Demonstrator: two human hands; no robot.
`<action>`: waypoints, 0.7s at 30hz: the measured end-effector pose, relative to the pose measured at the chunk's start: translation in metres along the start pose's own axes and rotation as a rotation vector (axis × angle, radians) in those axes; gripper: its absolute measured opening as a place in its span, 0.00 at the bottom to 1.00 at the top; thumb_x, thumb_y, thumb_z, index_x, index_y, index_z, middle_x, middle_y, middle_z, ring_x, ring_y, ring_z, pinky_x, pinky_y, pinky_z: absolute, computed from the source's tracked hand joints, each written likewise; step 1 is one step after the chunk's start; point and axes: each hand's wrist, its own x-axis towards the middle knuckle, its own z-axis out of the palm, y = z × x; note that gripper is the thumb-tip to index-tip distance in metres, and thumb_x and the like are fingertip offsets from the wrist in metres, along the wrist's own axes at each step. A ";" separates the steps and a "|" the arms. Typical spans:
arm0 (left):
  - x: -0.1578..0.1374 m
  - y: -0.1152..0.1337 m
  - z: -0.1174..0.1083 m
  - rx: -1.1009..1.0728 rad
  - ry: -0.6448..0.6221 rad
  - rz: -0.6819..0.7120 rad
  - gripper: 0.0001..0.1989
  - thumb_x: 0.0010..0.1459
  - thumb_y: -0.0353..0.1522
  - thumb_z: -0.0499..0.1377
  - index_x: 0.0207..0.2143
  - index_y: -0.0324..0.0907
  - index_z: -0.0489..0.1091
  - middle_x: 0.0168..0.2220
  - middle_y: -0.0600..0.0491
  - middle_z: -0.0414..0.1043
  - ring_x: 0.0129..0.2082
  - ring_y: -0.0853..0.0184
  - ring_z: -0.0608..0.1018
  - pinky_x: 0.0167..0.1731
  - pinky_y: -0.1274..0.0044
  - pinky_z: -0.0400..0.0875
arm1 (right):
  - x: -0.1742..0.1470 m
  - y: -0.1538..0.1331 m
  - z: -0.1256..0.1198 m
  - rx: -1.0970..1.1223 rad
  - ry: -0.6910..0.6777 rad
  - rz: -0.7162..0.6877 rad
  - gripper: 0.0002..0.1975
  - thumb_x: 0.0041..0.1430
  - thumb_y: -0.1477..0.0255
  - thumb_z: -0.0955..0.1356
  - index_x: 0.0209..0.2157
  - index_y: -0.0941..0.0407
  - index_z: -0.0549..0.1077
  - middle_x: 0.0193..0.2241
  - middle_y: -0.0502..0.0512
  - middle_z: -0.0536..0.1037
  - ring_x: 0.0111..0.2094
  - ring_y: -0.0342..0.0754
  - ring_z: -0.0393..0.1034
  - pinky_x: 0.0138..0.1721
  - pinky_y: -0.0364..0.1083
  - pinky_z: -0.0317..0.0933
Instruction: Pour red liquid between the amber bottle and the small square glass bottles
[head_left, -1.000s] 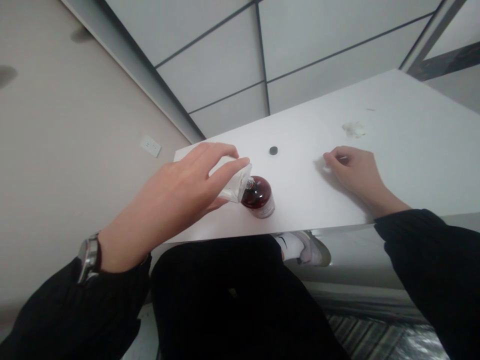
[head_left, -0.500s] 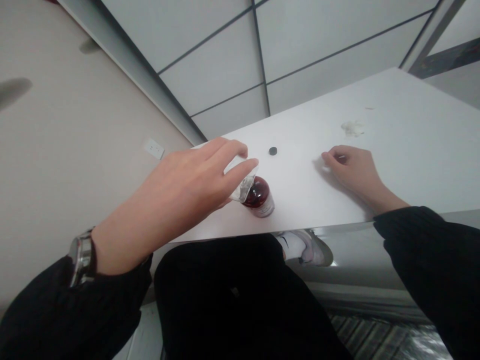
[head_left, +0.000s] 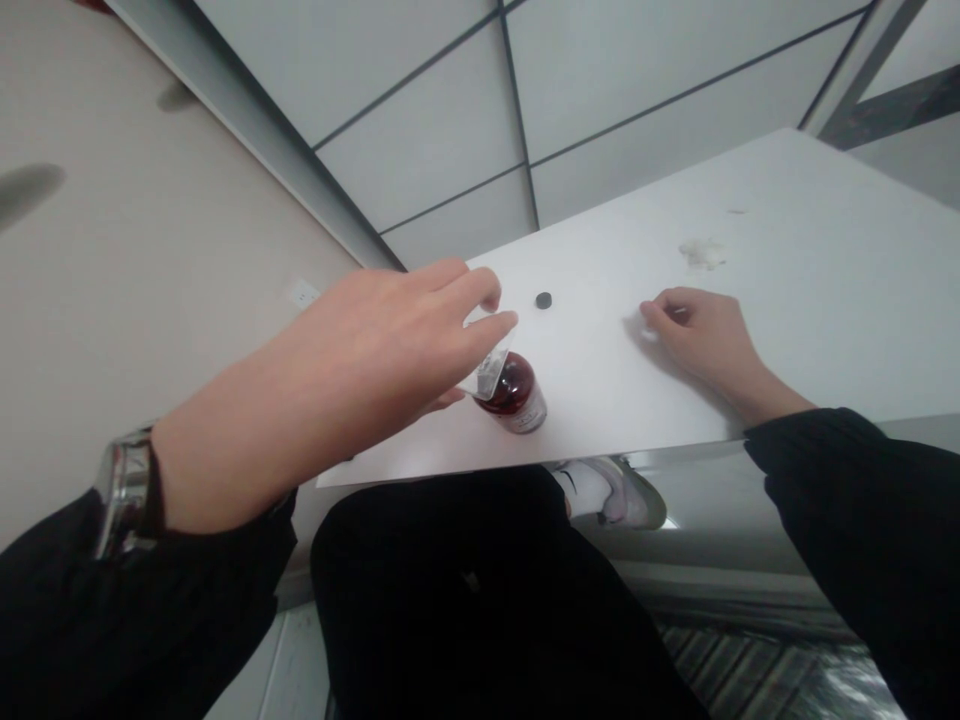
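Observation:
My left hand (head_left: 405,345) is closed around a clear, see-through container (head_left: 491,372), which looks like a small plastic cup or pouch. It is tilted, and its lower edge meets the top of a dark red-brown bottle (head_left: 517,390) with a pale label. My fingers hide most of the container, and the bottle's mouth is covered from view. The bottle stands on the white table near its front edge. My right hand (head_left: 701,330) rests on the table, curled into a loose fist. Something dark shows inside its fingers, too hidden to name.
A small dark round cap (head_left: 544,300) lies on the table (head_left: 600,400) beyond the bottle. Farther right is a crumpled whitish scrap (head_left: 703,253), with a thin sliver (head_left: 738,211) behind it. Panelled doors (head_left: 442,130) stand along the table's far side, and a wall is at left.
My left forearm and wrist have shifted slightly left and up, while the tilted container stays against the bottle. My right hand holds its place on the table.

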 end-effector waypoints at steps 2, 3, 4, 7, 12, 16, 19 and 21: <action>0.003 0.000 -0.002 -0.066 -0.002 -0.022 0.18 0.63 0.32 0.60 0.54 0.42 0.75 0.54 0.43 0.76 0.52 0.48 0.80 0.45 0.63 0.77 | 0.000 -0.001 0.000 0.006 0.000 0.006 0.14 0.59 0.59 0.65 0.23 0.50 0.68 0.24 0.55 0.77 0.30 0.56 0.72 0.36 0.54 0.59; 0.004 0.001 -0.003 -0.093 -0.001 -0.026 0.16 0.63 0.33 0.61 0.53 0.42 0.76 0.53 0.43 0.76 0.52 0.48 0.80 0.47 0.61 0.77 | -0.001 -0.001 0.000 0.010 -0.001 0.008 0.13 0.59 0.60 0.65 0.23 0.50 0.68 0.24 0.55 0.76 0.30 0.56 0.71 0.36 0.54 0.59; 0.005 0.000 -0.003 -0.112 -0.003 -0.027 0.15 0.64 0.35 0.61 0.52 0.43 0.76 0.52 0.43 0.76 0.52 0.47 0.80 0.48 0.60 0.77 | -0.001 -0.002 0.000 0.013 -0.001 0.010 0.13 0.59 0.60 0.65 0.23 0.50 0.68 0.24 0.55 0.76 0.30 0.55 0.71 0.36 0.53 0.58; 0.007 0.000 -0.005 -0.129 0.001 -0.011 0.14 0.64 0.38 0.62 0.49 0.44 0.77 0.49 0.44 0.77 0.50 0.48 0.81 0.47 0.60 0.77 | -0.002 -0.006 -0.002 0.010 -0.007 0.019 0.14 0.59 0.60 0.65 0.23 0.50 0.68 0.24 0.55 0.75 0.29 0.53 0.70 0.36 0.53 0.57; 0.011 -0.002 -0.007 -0.234 0.021 -0.016 0.10 0.63 0.39 0.61 0.43 0.46 0.78 0.45 0.46 0.77 0.48 0.49 0.82 0.49 0.59 0.77 | -0.002 -0.009 -0.005 0.015 -0.048 0.023 0.14 0.60 0.61 0.65 0.23 0.51 0.67 0.24 0.56 0.74 0.29 0.51 0.67 0.36 0.52 0.56; 0.015 -0.001 -0.009 -0.163 -0.003 -0.005 0.09 0.62 0.36 0.60 0.43 0.45 0.78 0.44 0.46 0.78 0.46 0.51 0.82 0.46 0.60 0.77 | -0.002 -0.008 -0.004 0.019 -0.042 0.030 0.14 0.61 0.61 0.65 0.23 0.50 0.67 0.24 0.55 0.73 0.29 0.51 0.66 0.36 0.52 0.56; 0.018 0.001 -0.012 -0.045 -0.043 0.011 0.10 0.60 0.32 0.59 0.42 0.44 0.78 0.43 0.46 0.78 0.41 0.52 0.82 0.40 0.62 0.78 | -0.002 -0.006 -0.003 0.025 -0.033 0.018 0.14 0.62 0.61 0.65 0.23 0.50 0.67 0.24 0.55 0.74 0.30 0.52 0.67 0.36 0.53 0.56; 0.019 0.003 -0.013 -0.015 -0.054 0.014 0.10 0.58 0.31 0.59 0.42 0.44 0.77 0.43 0.46 0.77 0.40 0.53 0.82 0.38 0.63 0.78 | -0.002 -0.006 -0.002 0.024 -0.025 0.011 0.14 0.61 0.62 0.65 0.23 0.50 0.67 0.24 0.55 0.73 0.30 0.53 0.67 0.36 0.53 0.56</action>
